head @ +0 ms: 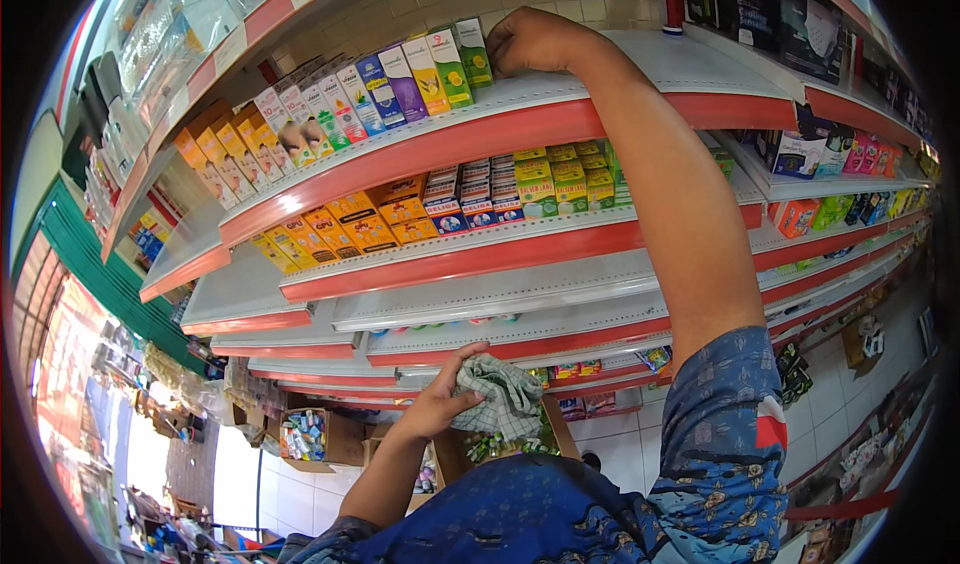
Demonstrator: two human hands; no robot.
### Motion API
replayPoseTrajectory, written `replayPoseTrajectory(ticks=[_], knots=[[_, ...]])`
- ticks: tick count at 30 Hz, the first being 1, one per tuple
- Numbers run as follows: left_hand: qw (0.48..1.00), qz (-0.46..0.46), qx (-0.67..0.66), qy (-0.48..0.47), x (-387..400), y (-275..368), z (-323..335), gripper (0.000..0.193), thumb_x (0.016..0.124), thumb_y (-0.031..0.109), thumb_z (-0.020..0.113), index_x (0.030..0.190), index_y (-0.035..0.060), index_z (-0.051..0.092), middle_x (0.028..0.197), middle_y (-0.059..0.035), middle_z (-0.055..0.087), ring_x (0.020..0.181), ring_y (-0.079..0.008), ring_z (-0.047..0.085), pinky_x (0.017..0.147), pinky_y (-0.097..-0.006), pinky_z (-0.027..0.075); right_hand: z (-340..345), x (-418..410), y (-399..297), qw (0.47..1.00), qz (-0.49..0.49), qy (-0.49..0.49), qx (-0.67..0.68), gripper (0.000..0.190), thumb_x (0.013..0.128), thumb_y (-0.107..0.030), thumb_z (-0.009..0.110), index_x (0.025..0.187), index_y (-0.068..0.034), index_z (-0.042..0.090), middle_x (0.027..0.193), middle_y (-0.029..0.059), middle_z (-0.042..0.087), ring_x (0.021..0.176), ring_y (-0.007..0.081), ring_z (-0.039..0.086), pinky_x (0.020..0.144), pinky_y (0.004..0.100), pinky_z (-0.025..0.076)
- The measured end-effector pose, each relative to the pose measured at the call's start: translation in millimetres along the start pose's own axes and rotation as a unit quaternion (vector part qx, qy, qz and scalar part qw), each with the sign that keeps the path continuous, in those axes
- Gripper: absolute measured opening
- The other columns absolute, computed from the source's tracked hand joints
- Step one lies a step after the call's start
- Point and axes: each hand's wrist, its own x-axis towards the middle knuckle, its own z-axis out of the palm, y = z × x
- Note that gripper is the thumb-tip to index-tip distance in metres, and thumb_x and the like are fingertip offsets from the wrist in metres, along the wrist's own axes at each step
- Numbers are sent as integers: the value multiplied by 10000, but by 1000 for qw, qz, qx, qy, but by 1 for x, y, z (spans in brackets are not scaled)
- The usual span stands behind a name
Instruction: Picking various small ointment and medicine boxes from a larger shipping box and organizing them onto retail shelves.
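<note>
My left hand [442, 403] grips a crumpled green-and-white checked cloth [499, 397] in front of my body, above an open carton of small goods. Reaching up to the upper shelf [555, 88], my right hand [529, 41] has its fingers curled beside a green-and-white box with a lemon picture [473, 52]. That box ends a row of upright small boxes, among them a similar green lemon box [451, 69], a yellow-and-white box [425, 76] and a purple-and-white box [403, 84]. My fingertips are partly hidden, so contact with the end box is unclear.
Balm boxes [535, 187] and orange boxes [373, 232] line the shelf below. Red-edged shelf lips [480, 271] jut out in tiers. A carton of small packages [304, 435] stands on the floor at left. More shelving with packaged goods [802, 151] runs along the right.
</note>
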Motion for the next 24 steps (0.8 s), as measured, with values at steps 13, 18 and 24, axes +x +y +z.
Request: replayPoseTrajectory(ticks=[13,18,24], knots=[[1000,-4,-13,-8,3,1,4,729,868,-76,580,1533,84,331,1487,-99,399,1379,-196,379,1149,-332,285,6,7,-4,1000,-12,-25,-9,352,730,-81,753,1074,-7,741,972,97,756,894,192,705,852,308,529],[996,-38,-74,-9,3,3,6,775,801,-45,612,1525,91,373,1544,-108,360,1480,-236,259,1199,-363,192,11,10,-7,999,3,-18,-27,343,754,-78,737,1091,-14,739,1007,103,760,921,192,706,864,314,530],[997,-35,-65,-7,4,2,6,768,806,-26,628,1523,96,381,1553,-111,360,1491,-243,245,1203,-373,181,12,8,-10,999,-4,-9,-44,353,755,-83,737,1104,-29,745,1025,114,758,945,203,705,881,327,527]])
